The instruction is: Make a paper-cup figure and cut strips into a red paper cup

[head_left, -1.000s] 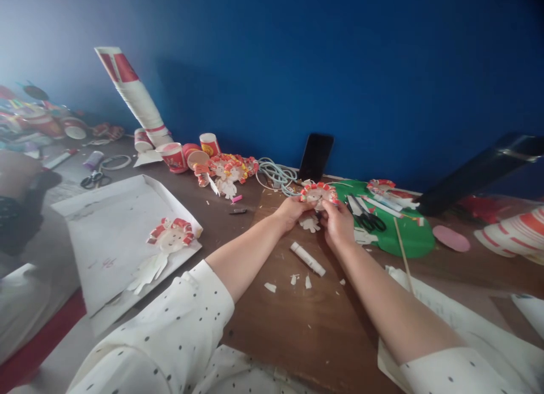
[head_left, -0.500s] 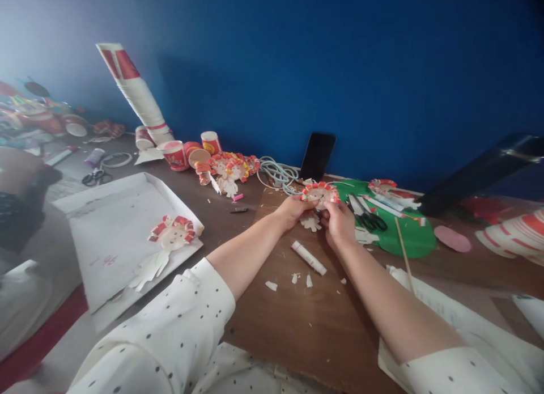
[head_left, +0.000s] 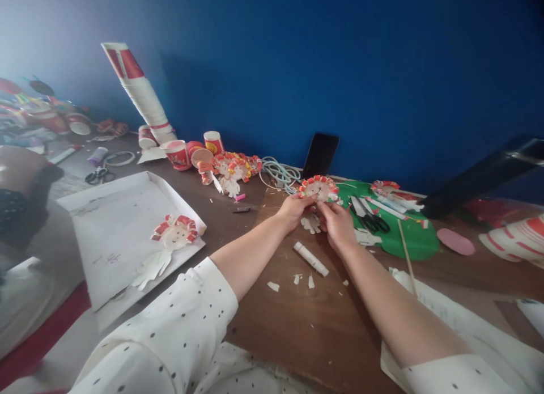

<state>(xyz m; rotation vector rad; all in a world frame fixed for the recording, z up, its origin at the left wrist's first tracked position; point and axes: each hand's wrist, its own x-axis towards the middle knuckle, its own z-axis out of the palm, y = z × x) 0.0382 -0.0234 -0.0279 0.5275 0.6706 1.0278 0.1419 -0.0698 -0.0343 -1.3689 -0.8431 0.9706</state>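
Between my two hands is a paper figure with a round face and a fringe of red, white and yellow strips around it. My left hand pinches its lower left edge. My right hand grips its lower right edge, the thumb near the face. A white paper piece shows below, between the hands; whether it is joined to the figure cannot be seen. A glue stick lies on the table nearer to me, with paper scraps beside it.
Scissors lie on green paper to the right. A phone leans on the wall, by a coiled cable. On the left, a white box lid bears another paper figure. Stacked cups lean further back.
The paper figure has risen slightly and its face tilts more toward me. My right hand's fingers have shifted down to its lower edge.
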